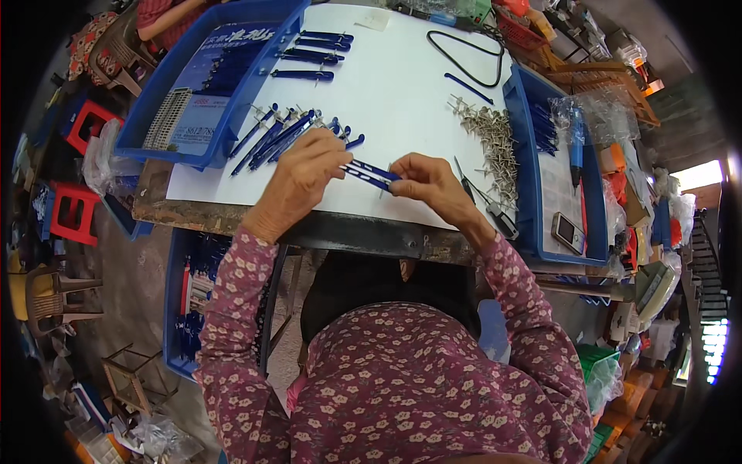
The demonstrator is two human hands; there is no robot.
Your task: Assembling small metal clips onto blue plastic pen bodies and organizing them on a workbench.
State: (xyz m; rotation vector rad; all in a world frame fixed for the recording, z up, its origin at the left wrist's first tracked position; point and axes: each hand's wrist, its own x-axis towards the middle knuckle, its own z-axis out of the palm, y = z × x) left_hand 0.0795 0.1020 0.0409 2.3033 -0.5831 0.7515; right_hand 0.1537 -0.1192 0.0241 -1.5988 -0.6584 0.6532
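Above the near part of the white-covered table, my left hand [308,170] and my right hand [431,184] pinch opposite ends of a long blue slotted piece [366,172]. It lies slantwise between them, and whether it is one part or two strips side by side I cannot tell. A bit of metal shows under its right end. Beyond my left hand lies a bundle of similar blue pieces [272,141] with metal pins sticking out. To the right of my right hand is a heap of small metal pins [492,141], with a pointed tool [462,176] near it.
A blue tray [207,158] holding blue pieces sits at the left, another blue tray [527,203] at the right with a blue screwdriver-like tool [576,143] and a phone [568,232]. A black cord loop [498,68] lies at the back. Red stools [75,213] stand at the left.
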